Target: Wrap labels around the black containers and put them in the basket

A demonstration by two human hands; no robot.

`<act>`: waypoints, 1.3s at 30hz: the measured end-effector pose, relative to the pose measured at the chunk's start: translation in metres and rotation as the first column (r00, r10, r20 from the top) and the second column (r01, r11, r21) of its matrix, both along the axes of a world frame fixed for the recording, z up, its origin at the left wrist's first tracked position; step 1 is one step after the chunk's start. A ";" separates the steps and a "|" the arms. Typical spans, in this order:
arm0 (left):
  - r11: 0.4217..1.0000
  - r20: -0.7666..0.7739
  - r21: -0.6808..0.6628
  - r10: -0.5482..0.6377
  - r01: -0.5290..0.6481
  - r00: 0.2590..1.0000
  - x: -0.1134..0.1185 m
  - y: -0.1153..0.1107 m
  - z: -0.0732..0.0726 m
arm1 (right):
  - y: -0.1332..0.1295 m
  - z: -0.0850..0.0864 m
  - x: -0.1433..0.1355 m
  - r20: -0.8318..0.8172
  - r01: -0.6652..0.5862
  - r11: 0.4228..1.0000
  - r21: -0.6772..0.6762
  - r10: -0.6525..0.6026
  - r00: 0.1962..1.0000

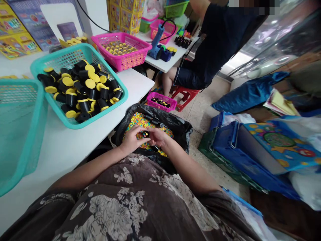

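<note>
Over a bin lined with a black plastic bag [184, 130], my left hand [132, 140] is closed around a small black plastic tube [145, 134]. The tube's open mouth faces me, and a few coloured beads show inside. My right hand [158, 136] has its fingers curled against the tube's other side, partly hiding it. Below both hands, many small coloured beads [136, 122] fill the bin. Several loose black tubes [151, 119] lie on the beads, and one black tube [155, 148] shows under my right hand.
On the white table [100, 134], a teal basket [122, 100] holds several black tubes with yellow caps. A second teal basket [22, 134] and a pink basket [120, 62] stand nearby. Another person [213, 50] sits on a red stool [187, 97]. Blue crates [225, 140] are at right.
</note>
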State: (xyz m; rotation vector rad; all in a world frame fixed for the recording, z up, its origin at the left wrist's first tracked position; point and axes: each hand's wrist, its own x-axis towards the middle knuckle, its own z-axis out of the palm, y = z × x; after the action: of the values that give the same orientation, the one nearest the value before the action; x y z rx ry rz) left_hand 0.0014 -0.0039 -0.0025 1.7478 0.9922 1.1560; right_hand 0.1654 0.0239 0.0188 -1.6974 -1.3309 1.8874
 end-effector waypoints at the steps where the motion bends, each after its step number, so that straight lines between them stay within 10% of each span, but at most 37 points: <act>1: 1.000 -0.008 -0.007 -0.001 0.001 1.000 0.001 0.000 0.000 | -0.003 0.000 0.001 0.015 0.000 1.000 0.013 0.000 1.000; 6: 0.978 0.049 -0.210 0.027 -0.016 0.998 0.003 -0.001 -0.001 | -0.008 0.005 0.035 0.260 0.017 0.984 0.178 -0.063 0.964; 12: 0.921 0.161 -0.390 0.048 0.019 0.986 0.004 0.002 -0.003 | -0.024 0.006 0.096 0.675 -0.209 0.942 0.262 -0.023 0.738; 19: 0.918 0.160 -0.395 0.026 0.039 0.987 0.003 0.004 -0.010 | -0.038 -0.021 0.096 0.728 -0.279 0.923 0.263 0.000 0.686; 24: 0.921 0.130 -0.385 -0.001 0.051 0.992 0.002 0.002 -0.008 | -0.038 -0.017 0.090 0.622 -0.179 0.912 0.370 -0.100 0.776; 27: 0.928 0.111 -0.369 -0.015 0.055 0.994 0.004 0.002 -0.008 | -0.039 -0.001 0.075 0.191 0.179 0.908 0.380 -0.267 0.945; 31: 0.932 0.096 -0.357 -0.035 0.067 0.995 0.004 0.001 -0.008 | -0.038 0.012 0.036 -0.292 0.418 0.901 0.113 -0.372 0.881; 39: 0.920 0.090 -0.387 -0.033 0.065 0.995 0.004 -0.001 -0.003 | -0.033 -0.004 -0.004 -0.284 0.566 0.818 0.103 -0.521 0.805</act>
State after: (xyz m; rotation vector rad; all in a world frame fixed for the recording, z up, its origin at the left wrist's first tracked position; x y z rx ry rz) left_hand 0.0050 -0.0049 -0.0055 1.3875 1.0414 0.9148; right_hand 0.1610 -0.0087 0.0144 -1.4849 -0.7729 1.5165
